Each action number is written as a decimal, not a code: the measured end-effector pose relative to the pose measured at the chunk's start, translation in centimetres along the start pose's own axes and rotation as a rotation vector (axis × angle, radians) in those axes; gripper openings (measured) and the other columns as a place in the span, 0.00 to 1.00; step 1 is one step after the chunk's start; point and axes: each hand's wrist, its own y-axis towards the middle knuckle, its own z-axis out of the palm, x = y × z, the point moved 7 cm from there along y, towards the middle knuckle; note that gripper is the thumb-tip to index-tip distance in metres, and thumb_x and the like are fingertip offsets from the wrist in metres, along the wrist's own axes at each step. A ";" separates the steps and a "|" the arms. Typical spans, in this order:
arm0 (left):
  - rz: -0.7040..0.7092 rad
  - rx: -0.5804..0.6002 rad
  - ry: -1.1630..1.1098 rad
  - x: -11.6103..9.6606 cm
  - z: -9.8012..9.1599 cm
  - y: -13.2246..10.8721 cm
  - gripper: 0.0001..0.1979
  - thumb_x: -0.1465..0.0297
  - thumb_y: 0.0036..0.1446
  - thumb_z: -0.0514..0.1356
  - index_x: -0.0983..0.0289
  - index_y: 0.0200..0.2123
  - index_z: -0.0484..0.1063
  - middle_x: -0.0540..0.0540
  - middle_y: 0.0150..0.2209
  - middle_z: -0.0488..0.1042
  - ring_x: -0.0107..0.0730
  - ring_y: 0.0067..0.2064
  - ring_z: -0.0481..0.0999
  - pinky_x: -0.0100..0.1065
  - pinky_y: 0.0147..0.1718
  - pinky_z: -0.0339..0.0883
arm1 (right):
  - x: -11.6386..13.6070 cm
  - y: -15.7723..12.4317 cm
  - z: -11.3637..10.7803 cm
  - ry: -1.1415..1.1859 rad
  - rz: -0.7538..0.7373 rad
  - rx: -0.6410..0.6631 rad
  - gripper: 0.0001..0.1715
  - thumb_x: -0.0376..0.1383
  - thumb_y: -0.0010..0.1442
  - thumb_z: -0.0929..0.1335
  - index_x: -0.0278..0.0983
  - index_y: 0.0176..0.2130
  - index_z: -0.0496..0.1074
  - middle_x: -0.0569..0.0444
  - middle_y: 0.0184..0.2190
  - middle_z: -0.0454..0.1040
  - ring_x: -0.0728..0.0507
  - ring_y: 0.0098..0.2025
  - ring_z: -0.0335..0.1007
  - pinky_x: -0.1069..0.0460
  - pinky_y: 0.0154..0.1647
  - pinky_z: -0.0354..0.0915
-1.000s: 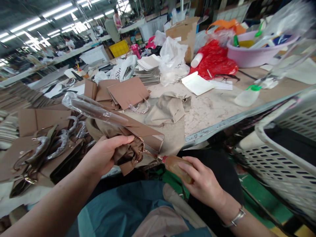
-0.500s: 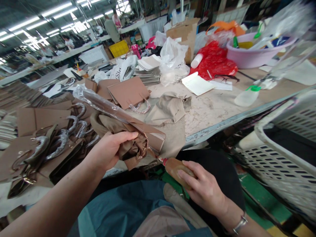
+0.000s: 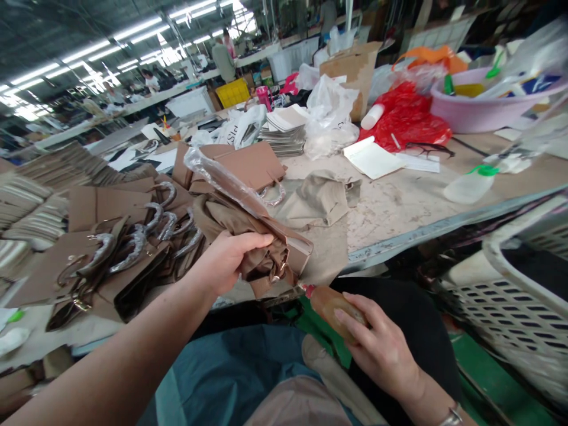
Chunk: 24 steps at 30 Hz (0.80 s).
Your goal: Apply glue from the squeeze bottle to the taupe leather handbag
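My left hand (image 3: 231,257) is closed on a brown handbag piece (image 3: 293,245), thumb on top, with crumpled olive-brown lining (image 3: 222,219) bunched beneath it. Clear plastic film covers part of the piece's upper edge. In my right hand (image 3: 381,343) is a squeeze bottle (image 3: 337,310) of amber-brown liquid, probably glue, with a red nozzle. The nozzle points at the near lower corner of the bag piece; whether it touches cannot be told. A beige cloth (image 3: 322,198) lies on the table just beyond.
Brown bags with plastic-wrapped handles (image 3: 133,248) are piled at left. Further back are stacked panels (image 3: 286,133), a red plastic bag (image 3: 408,112) and a lilac basin (image 3: 479,109). A white plastic basket (image 3: 501,296) stands right, beside a clear bottle (image 3: 470,186) with a green cap.
The whole view has shifted, so the scene sits further right in the picture. Both hands keep their hold, and the bottle's nozzle stays near the same corner of the bag piece.
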 end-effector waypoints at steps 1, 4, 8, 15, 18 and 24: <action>0.013 0.028 -0.001 0.0 0.2 0.0 0.16 0.67 0.38 0.72 0.70 0.31 0.79 0.58 0.31 0.80 0.39 0.31 0.78 0.35 0.32 0.74 | -0.4 -0.2 0.0 -0.010 0.013 -0.009 0.25 0.24 0.61 0.64 0.39 0.56 0.65 0.39 0.58 0.60 0.34 0.57 0.64 0.39 0.48 0.73; 0.042 0.058 0.008 -0.1 0.2 0.0 0.11 0.67 0.41 0.70 0.68 0.28 0.78 0.55 0.28 0.79 0.34 0.28 0.77 0.31 0.29 0.71 | -1.4 -0.8 -0.4 -0.043 0.047 -0.024 0.26 0.25 0.61 0.65 0.42 0.57 0.65 0.41 0.60 0.59 0.33 0.57 0.64 0.39 0.48 0.73; 0.063 0.042 -0.030 -0.1 -0.1 0.0 0.10 0.69 0.40 0.70 0.68 0.27 0.77 0.53 0.27 0.78 0.32 0.27 0.76 0.30 0.30 0.70 | -1.2 -1.0 -1.0 -0.050 0.031 -0.049 0.25 0.26 0.61 0.65 0.41 0.56 0.66 0.41 0.60 0.60 0.34 0.55 0.66 0.41 0.45 0.75; 0.050 0.082 -0.068 0.0 0.1 0.0 0.15 0.69 0.39 0.71 0.67 0.33 0.79 0.56 0.34 0.80 0.36 0.33 0.79 0.34 0.37 0.72 | -0.4 -0.7 -0.6 -0.082 -0.032 -0.041 0.21 0.26 0.63 0.65 0.38 0.54 0.68 0.40 0.59 0.62 0.35 0.55 0.66 0.42 0.45 0.74; 0.052 0.076 -0.071 0.0 0.1 0.0 0.13 0.70 0.40 0.70 0.68 0.32 0.79 0.56 0.34 0.80 0.35 0.33 0.79 0.33 0.37 0.72 | -1.4 -0.4 -1.4 -0.109 0.009 -0.102 0.19 0.28 0.63 0.66 0.39 0.54 0.68 0.41 0.59 0.63 0.36 0.53 0.67 0.44 0.44 0.74; 0.084 0.100 -0.090 -0.1 0.5 0.1 0.11 0.70 0.41 0.70 0.68 0.31 0.79 0.54 0.29 0.79 0.32 0.29 0.77 0.32 0.34 0.72 | -1.9 0.0 -1.8 -0.110 0.057 -0.167 0.16 0.30 0.63 0.67 0.38 0.52 0.70 0.43 0.56 0.66 0.38 0.50 0.70 0.46 0.41 0.75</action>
